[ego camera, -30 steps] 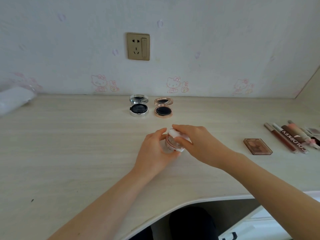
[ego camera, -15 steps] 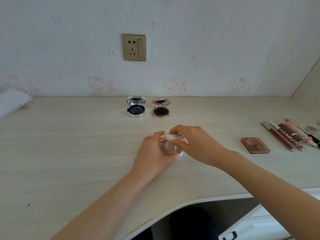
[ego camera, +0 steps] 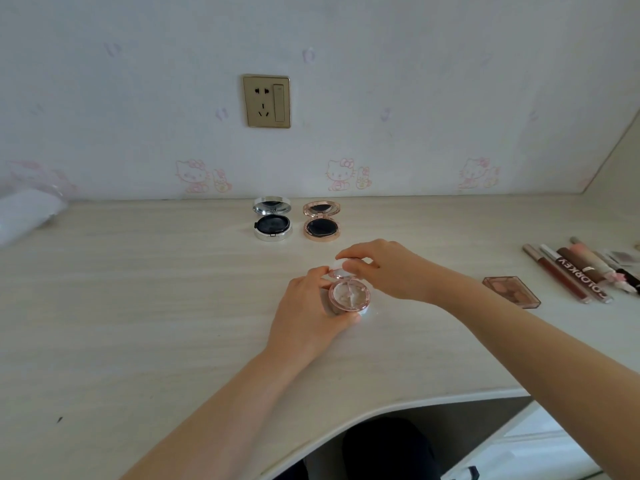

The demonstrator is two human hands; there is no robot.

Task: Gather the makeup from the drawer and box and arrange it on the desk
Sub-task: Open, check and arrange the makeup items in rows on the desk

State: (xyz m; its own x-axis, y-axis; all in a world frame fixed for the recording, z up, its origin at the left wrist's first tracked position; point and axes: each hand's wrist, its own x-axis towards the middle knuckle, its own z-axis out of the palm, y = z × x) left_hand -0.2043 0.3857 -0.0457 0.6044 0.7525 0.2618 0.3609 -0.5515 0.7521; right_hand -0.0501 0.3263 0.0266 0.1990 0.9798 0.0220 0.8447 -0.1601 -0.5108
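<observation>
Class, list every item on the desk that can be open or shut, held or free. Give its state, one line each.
Silver compact: open, lid up, free.
Rose-gold compact: open, lid up, free.
Pink compact: open; left hand grips the base, right hand pinches the raised lid.
Palette: lying flat, free; lid state unclear.
Lip tubes: lying flat, free.

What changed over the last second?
The right hand has swung the lid of the small compact up and back, exposing its inside; it was shut a second ago. The left hand still grips the compact. The silver compact, rose-gold compact, palette and lip pencils did not move.
</observation>
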